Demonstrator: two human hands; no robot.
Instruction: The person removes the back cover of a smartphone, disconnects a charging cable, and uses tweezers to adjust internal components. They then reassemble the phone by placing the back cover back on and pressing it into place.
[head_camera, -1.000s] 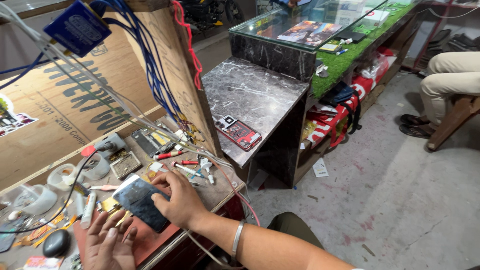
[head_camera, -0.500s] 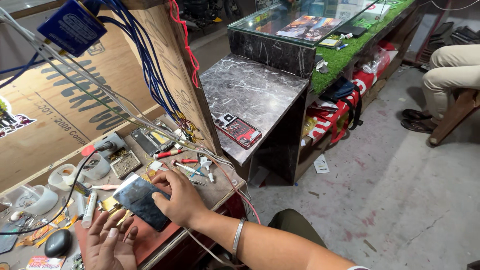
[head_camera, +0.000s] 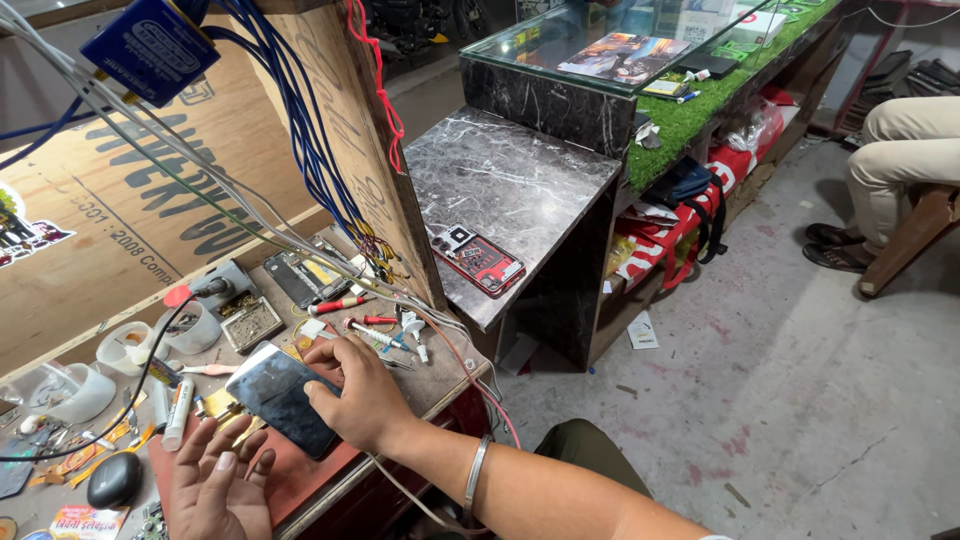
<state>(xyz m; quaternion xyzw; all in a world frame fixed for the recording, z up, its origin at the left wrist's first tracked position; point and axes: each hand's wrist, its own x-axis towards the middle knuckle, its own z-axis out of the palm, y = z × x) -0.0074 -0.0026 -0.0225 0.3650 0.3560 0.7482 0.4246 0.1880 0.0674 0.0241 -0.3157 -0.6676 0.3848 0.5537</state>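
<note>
A dark smartphone lies screen-up on a red mat at the front of a cluttered workbench. My right hand rests on the phone's right edge, fingers curled over it, with a metal bangle on the wrist. My left hand hovers just below the phone's left end with fingers spread, touching or nearly touching its lower edge. Small screwdrivers with red handles lie just beyond the phone.
Blue and white cables hang over the bench from a blue box. White tape rolls, a metal tray and an opened phone on a marble counter sit nearby. A seated person's legs are at right.
The camera view has shifted slightly. My right hand has slid a little along the phone's edge; my left hand stays spread below it.
</note>
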